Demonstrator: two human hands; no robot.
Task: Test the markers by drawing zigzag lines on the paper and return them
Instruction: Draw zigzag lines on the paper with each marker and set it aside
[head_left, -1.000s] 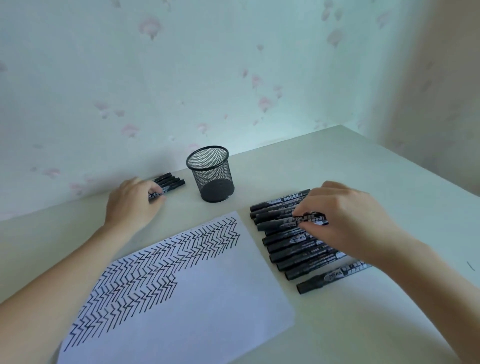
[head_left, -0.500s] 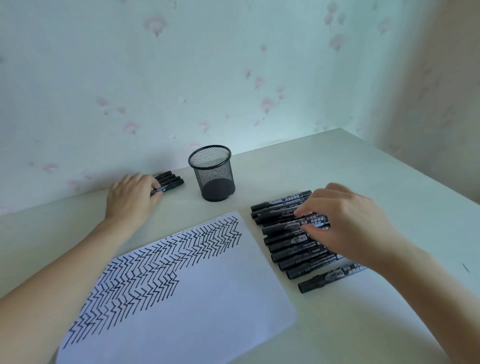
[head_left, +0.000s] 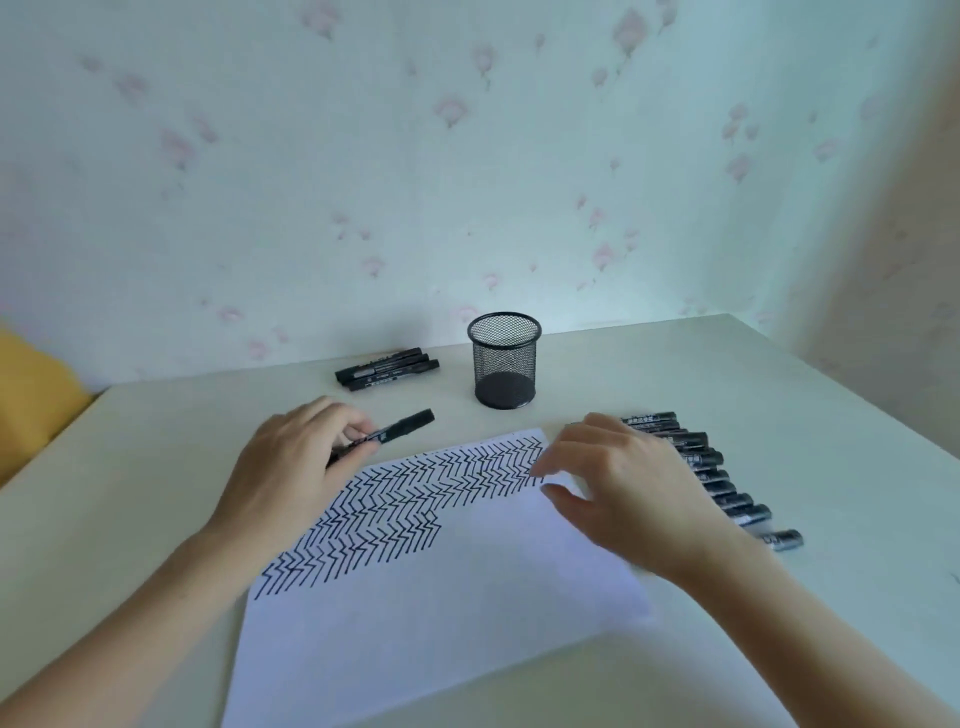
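**Left hand holds one marker above the zigzag sheet**

Nearest lies the paper (head_left: 441, 613) on the pale table (head_left: 727, 374), its upper left part filled with rows of black zigzag lines (head_left: 415, 499). Over the sheet's left edge the left hand (head_left: 291, 473) grips a black marker (head_left: 400, 427) between thumb and curled fingers, the capped end pointing up and right. Over the sheet's right corner the right hand (head_left: 618, 483) hovers with fingers loosely spread, holding nothing. Just behind it a row of markers (head_left: 717, 478) lies side by side. Farther back stands a black mesh pen cup (head_left: 504, 361), upright, with three markers (head_left: 387, 368) lying left of it near the wall
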